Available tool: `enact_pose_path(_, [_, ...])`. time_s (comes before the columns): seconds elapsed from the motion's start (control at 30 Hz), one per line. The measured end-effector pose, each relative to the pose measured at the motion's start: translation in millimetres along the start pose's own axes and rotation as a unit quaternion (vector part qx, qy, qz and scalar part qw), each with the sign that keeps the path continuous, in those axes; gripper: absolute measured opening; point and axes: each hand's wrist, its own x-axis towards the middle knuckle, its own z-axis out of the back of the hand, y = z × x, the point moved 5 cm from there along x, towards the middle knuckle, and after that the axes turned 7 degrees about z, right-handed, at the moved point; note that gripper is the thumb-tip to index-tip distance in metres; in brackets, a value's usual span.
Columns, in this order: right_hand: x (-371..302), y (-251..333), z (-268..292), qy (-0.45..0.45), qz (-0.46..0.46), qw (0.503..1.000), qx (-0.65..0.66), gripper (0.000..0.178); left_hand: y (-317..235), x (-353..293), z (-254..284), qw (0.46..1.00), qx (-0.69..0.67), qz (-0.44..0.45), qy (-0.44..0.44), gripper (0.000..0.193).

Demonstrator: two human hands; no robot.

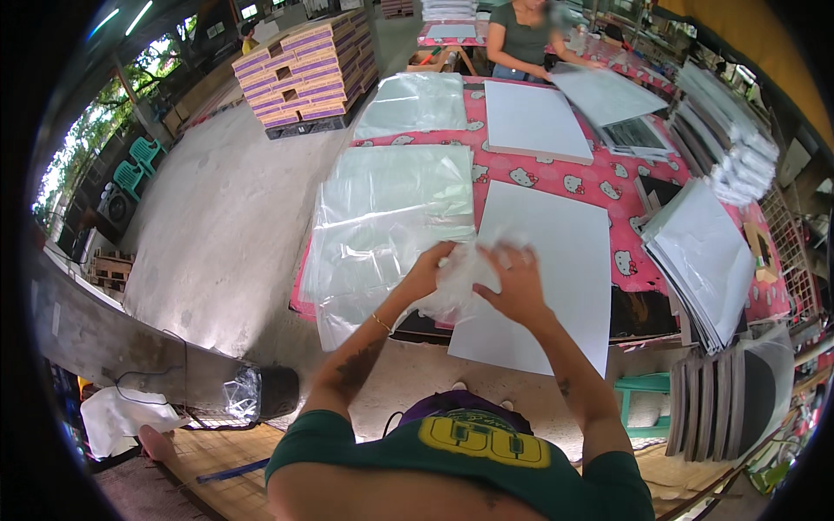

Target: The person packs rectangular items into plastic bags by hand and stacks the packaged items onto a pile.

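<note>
A stack of clear plastic bags (382, 187) lies on the pink patterned tabletop in front of me, slightly left. My left hand (426, 271) pinches the gathered edge of one clear plastic bag (456, 280), which bunches up between my hands. My right hand (519, 286) is over the near left part of a large white sheet (569, 260), its thumb apart from its fingers. Those fingertips are smeared by motion beside the bag. The white sheet's near corner sticks out past the table's front edge.
Farther along the table are another bag stack (417, 102) and a white board stack (534, 117). A person (526, 39) across the table handles a plastic-covered sheet (608, 91). Wrapped boards (704, 252) lean at the right. Stacked cartons (304, 69) stand on a pallet behind left.
</note>
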Motion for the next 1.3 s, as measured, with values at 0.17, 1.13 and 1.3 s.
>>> enact_pose_path(0.17, [-64, -64, -49, 0.123, -0.31, 0.924, 0.185, 0.029, 99, -17, 64, 0.793, 0.437, 0.35, -0.242, 0.067])
enact_pose_path(1.13, [-182, -48, -66, -0.218, -0.566, 0.231, 0.761, 0.042, -7, -34, -104, 0.977, 0.127, 0.17, -0.019, 0.019])
enact_pose_path(1.3, [-193, -54, -55, -0.261, -0.44, 0.264, 0.817, 0.031, -15, -48, -113, 0.974, 0.192, 0.114, 0.039, 0.024])
